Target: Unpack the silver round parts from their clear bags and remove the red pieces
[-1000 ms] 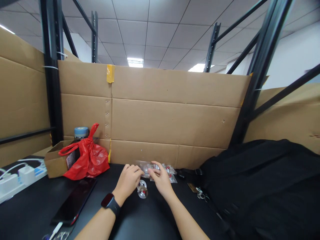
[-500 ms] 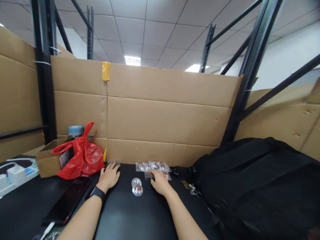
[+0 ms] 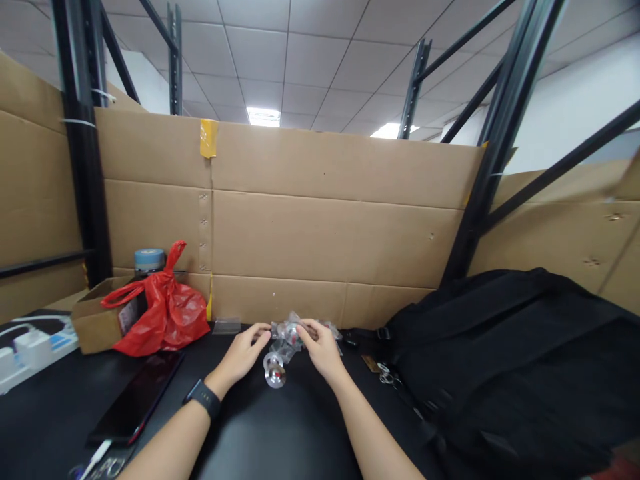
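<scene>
Away from the red bag [image 3: 173, 307] and flat clear sleeve [image 3: 227, 325] swings the left hand [image 3: 241, 353], fingers curled now beside a packaged disc [image 3: 292, 334]; gripping or not, I can't tell! Next along, two shiny loose discs [image 3: 275, 375] overlap on the black table [image 3: 270, 437]. Just behind them, that packaged disc is pinched by the right hand [image 3: 323, 349], among more packets [image 3: 333, 328].

Red bag [image 3: 167, 310] beside cardboard box [image 3: 96, 327], phone [image 3: 137, 399], black backpack [image 3: 520, 367]

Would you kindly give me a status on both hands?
Right hand gripping clear packet. Left hand at its edge, contact unclear. Shiny round metal parts close in front on black table.
</scene>
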Available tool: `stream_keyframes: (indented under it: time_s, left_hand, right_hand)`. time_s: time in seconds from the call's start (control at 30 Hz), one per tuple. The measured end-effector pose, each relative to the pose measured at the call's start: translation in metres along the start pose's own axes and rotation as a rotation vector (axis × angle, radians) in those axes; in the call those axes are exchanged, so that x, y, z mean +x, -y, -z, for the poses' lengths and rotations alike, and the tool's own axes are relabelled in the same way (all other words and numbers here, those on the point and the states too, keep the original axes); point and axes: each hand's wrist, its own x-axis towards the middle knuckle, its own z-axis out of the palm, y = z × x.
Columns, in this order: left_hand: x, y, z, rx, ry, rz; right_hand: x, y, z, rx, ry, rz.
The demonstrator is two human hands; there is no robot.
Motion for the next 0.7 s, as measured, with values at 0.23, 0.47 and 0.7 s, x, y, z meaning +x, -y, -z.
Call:
stream_keyframes:
  time_s: [0.23, 0.47, 0.7]
  left_hand:
    - [-0.007, -0.005, -0.015, -0.156, 0.096, 0.046]
    - [-0.004, 0.006, -0.012, -0.06, 0.074, 0.057]
    - [0.0, 0.016, -0.008, -0.12, 0.091, 0.073]
  right_hand:
    - [-0.006, 0.005, -0.008, -0.055, 0.133, -0.014]
    - [-0.012, -0.004, -0.019, -0.122, 0.257, -0.033]
    - [-0.012, -0.009, -0.023, -0.076, 0.161, -0.036]
